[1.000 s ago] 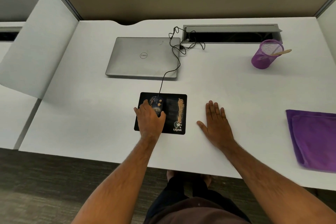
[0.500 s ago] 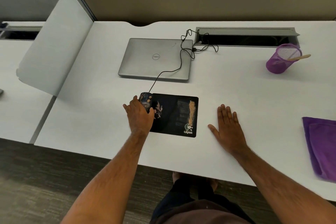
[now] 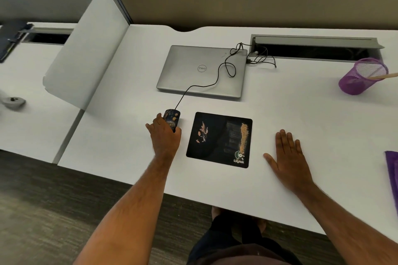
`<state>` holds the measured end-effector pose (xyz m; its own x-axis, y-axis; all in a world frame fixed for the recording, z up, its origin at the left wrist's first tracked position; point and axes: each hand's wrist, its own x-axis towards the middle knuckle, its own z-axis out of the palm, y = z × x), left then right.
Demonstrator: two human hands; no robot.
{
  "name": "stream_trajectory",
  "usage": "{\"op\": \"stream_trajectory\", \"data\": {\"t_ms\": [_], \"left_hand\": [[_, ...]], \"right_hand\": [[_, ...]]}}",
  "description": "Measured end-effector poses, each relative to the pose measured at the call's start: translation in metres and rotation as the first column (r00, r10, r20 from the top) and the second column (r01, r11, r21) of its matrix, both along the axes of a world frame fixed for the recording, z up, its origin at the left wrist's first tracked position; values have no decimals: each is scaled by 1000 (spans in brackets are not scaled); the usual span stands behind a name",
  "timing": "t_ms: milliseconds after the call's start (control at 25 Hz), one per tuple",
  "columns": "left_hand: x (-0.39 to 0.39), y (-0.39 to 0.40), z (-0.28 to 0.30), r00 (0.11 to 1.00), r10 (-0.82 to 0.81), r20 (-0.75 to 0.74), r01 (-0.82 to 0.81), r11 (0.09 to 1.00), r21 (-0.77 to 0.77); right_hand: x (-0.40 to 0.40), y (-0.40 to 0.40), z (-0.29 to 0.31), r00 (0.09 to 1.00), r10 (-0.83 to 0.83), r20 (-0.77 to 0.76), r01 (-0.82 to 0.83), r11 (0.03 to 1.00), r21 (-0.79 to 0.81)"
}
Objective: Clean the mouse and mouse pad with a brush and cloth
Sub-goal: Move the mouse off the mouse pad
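The left hand (image 3: 164, 135) had its grip closed around the glossy dark mouse (image 3: 171, 119), which sat on the smooth white table (image 3: 301, 127) just off the 9 o'clock edge of the mouse pad (image 3: 219, 139) (a flat black rounded rectangle streaked with tan crumbs). The right hand (image 3: 289, 160) lay flat, fingers apart, at the pad's 3 o'clock. A purple cloth (image 3: 392, 175) showed at the frame's right edge.

head view looks down over desk (image 3: 301, 127)

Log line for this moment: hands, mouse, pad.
left hand: gripping mouse on desk beside pad | right hand: flat on desk, empty | mouse pad: crumbs on surface
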<state>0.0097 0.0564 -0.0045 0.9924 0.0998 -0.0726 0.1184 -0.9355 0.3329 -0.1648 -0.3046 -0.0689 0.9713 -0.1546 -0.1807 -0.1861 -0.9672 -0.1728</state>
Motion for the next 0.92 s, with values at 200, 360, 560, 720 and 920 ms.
{"op": "stream_trajectory", "data": {"t_ms": [200, 360, 560, 720, 920], "left_hand": [[2, 12, -5, 1000, 11, -23, -11, 1000, -7], [1, 15, -11, 999, -2, -48, 2, 1000, 5], [1, 15, -15, 998, 8, -58, -9, 1000, -12], [2, 16, -16, 999, 23, -49, -25, 999, -43], [-2, 15, -16, 998, 35, -47, -37, 998, -52]], "right_hand": [[0, 0, -1, 1000, -8, 6, 8, 1000, 14], [0, 1, -2, 1000, -11, 15, 11, 1000, 13], [-1, 0, -5, 1000, -12, 18, 12, 1000, 3], [0, -1, -7, 1000, -11, 16, 11, 1000, -13], [0, -1, -8, 1000, -14, 13, 14, 1000, -13]]}}
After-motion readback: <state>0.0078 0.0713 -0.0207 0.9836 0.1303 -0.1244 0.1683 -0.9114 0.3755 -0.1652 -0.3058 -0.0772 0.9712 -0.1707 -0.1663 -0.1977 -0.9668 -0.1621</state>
